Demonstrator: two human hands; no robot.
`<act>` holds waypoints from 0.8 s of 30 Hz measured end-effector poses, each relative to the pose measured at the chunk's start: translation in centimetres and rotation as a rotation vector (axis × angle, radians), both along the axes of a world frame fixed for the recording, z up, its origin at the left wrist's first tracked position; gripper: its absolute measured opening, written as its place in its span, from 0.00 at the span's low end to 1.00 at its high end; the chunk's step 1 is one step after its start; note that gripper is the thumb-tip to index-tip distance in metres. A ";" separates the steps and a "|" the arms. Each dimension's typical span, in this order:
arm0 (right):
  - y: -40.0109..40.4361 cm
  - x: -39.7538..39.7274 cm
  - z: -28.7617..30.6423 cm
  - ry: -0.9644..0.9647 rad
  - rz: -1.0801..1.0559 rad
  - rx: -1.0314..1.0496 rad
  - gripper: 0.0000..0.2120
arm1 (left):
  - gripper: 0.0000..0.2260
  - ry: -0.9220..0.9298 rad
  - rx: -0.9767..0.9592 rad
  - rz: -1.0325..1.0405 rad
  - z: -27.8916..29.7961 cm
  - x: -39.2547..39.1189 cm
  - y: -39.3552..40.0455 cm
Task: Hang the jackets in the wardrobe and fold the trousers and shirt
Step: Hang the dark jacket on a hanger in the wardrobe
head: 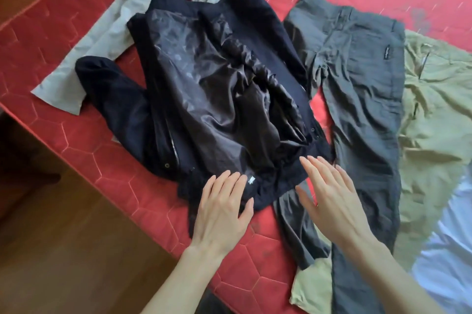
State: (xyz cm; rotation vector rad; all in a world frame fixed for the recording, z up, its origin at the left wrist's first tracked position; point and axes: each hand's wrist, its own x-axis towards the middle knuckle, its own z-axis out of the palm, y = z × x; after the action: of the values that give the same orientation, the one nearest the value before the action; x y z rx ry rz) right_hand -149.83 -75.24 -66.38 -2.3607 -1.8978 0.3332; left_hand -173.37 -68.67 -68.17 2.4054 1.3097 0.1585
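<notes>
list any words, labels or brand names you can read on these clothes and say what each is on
None can be read.
Dark patch at the waistband of the grey trousers: pale lettering, too small and blurred to read.
Small white tag on the hem of the dark jacket, beside the left hand: no legible text.

We see only our two bare forearms and hands. The left hand [221, 207] and the right hand [332, 197] wear nothing: no rings, no watch, no bracelet, no gloves. No sleeve reaches into view on either arm; both are uncovered from the lower edge of the picture up to the wrists. Our fingers [320, 169] are long and slim, with short, plain, unpainted nails.
</notes>
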 end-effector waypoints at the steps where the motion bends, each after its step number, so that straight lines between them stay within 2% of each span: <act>1: -0.1 0.2 -1.0 -0.007 0.009 -0.021 0.30 | 0.22 0.006 0.002 -0.022 -1.2 0.2 -0.2; 6: -0.5 1.2 -5.8 -0.040 -0.046 -0.161 0.33 | 0.22 0.086 0.011 -0.179 -6.8 0.6 -0.8; 11: -0.2 1.5 -9.4 0.038 -0.229 -0.326 0.35 | 0.32 0.337 0.014 -0.289 -10.0 -0.5 -0.6; 13: 0.0 1.3 -10.6 0.170 -0.337 -0.325 0.34 | 0.30 0.382 0.033 -0.305 -10.5 -0.3 -0.1; 17: 1.1 0.8 -12.5 0.548 -0.630 -0.221 0.28 | 0.12 0.321 0.091 -0.270 -10.0 1.0 1.0; 19: 1.7 0.3 -12.6 0.749 -0.831 -0.083 0.24 | 0.13 0.234 0.126 -0.213 -9.3 1.5 1.4; 21: 2.2 0.0 -12.5 0.862 -0.943 0.010 0.20 | 0.17 0.154 0.124 -0.193 -8.5 1.8 1.7; 24: 2.8 -0.4 -12.0 1.109 -1.110 0.090 0.14 | 0.16 0.028 0.058 -0.141 -7.0 1.9 2.2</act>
State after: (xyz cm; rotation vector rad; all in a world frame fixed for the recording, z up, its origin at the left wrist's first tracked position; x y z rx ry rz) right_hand -150.22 -72.46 -78.34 -1.9989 -0.0851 1.0348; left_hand -171.46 -66.48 -75.22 2.5469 1.1568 0.1253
